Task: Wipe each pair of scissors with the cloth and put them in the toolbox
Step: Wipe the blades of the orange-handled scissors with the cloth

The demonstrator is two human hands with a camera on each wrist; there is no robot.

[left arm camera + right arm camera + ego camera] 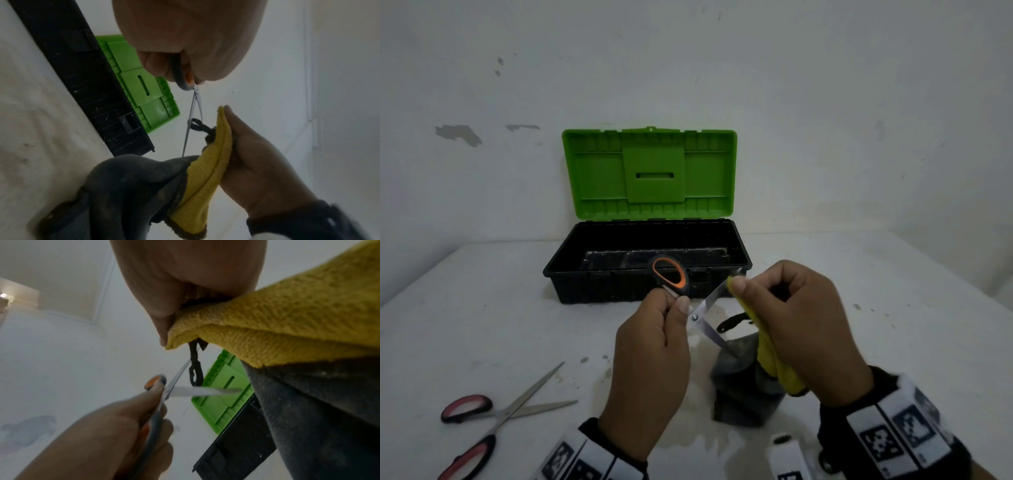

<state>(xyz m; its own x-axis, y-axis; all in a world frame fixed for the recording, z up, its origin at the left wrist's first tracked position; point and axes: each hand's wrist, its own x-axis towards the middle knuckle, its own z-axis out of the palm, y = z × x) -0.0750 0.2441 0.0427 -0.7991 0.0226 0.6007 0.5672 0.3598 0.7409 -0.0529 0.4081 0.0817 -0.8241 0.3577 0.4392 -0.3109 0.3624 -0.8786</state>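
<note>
My left hand (671, 308) grips one handle of the orange-and-black scissors (669, 274), held above the table with the blades (709, 318) spread apart. My right hand (774, 301) pinches the yellow-and-grey cloth (767, 356) around the upper blade near its tip. The cloth hangs down from that hand, with a black loop (197, 125) dangling by the blades. A second pair of scissors with red-and-black handles (496, 418) lies open on the table at the near left. Behind the hands stands the black toolbox (571, 270), its green lid (650, 174) raised.
The toolbox stands against a white wall at the back of the white table (893, 308). A small white bottle (784, 452) stands at the near edge beside my right wrist. Damp marks stain the tabletop under the hands.
</note>
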